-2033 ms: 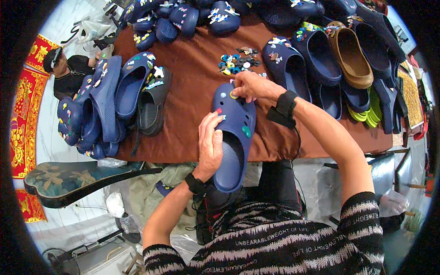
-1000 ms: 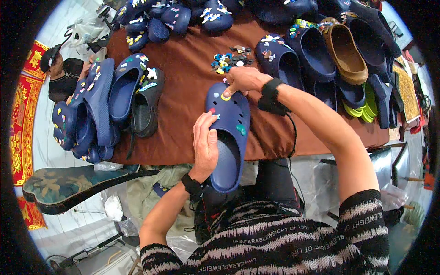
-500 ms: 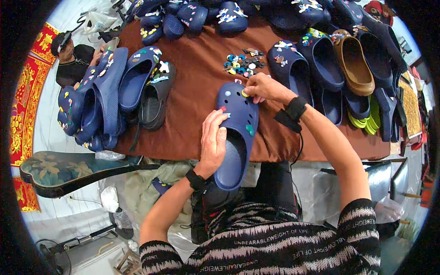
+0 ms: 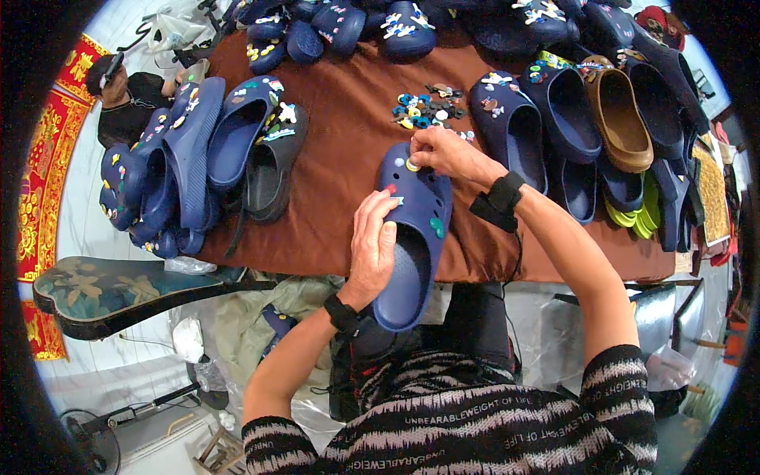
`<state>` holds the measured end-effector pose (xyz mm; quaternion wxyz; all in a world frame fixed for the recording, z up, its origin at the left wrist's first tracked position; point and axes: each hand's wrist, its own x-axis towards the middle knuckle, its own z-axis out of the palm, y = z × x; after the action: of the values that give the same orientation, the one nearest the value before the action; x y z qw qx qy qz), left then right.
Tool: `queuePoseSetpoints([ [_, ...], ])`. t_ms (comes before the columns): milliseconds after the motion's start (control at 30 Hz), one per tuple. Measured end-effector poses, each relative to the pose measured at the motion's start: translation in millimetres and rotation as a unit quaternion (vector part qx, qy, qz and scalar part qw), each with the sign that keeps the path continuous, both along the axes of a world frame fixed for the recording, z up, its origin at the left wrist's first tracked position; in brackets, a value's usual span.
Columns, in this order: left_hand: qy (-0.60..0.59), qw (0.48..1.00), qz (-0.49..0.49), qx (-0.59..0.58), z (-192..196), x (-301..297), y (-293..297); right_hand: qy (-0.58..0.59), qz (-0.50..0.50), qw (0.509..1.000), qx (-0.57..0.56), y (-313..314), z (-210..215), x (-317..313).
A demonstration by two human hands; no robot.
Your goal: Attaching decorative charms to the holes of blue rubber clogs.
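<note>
A blue foam clog (image 4: 408, 273) lies toe away from me at the table's front edge, its heel toward my lap. My left hand (image 4: 372, 252) grips its left side, fingers over the upper beside a red charm (image 4: 391, 189). At the toe, my right hand (image 4: 453, 157) pinches a small round yellow-and-white charm (image 4: 412, 165) against the clog's holes; its underside is hidden. A green charm (image 4: 436, 227) sits on the right side of the upper, and a pale round one (image 4: 398, 163) near the toe. Just beyond the toe lies a pile of loose charms (image 4: 427, 108).
A brown cloth (image 4: 317, 198) covers the table. Decorated clogs (image 4: 194, 150) stand stacked at the left, with more (image 4: 514, 119) at the right, including a brown clog (image 4: 619, 119). Other clogs line the far side. Another person (image 4: 131, 103) is at the far left. A padded stool (image 4: 119, 289) stands at the near left.
My right hand has shifted slightly left at the toe, still pinching the round yellow charm. The left hand keeps its hold on the clog. The whole view has shifted a little.
</note>
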<state>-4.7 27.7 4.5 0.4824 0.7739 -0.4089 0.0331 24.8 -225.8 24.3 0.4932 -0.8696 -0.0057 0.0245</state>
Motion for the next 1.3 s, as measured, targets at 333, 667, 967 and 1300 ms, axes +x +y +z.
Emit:
queuePoseSetpoints([
  [333,0.005,1.000,-0.001,-0.003,-1,1,0,0.010,-0.029,0.985,-0.170,-3,10,0],
  [667,0.004,1.000,0.007,0.004,-3,2,2,0.120,0.003,0.981,-0.155,-12,16,4],
  [967,-0.001,1.000,-0.004,-0.012,-2,1,1,0.122,-0.106,0.986,0.051,-37,-11,-5],
  [1300,-0.008,1.000,0.000,-0.019,-3,1,-1,-0.119,0.004,0.981,-0.156,-33,-40,26],
])
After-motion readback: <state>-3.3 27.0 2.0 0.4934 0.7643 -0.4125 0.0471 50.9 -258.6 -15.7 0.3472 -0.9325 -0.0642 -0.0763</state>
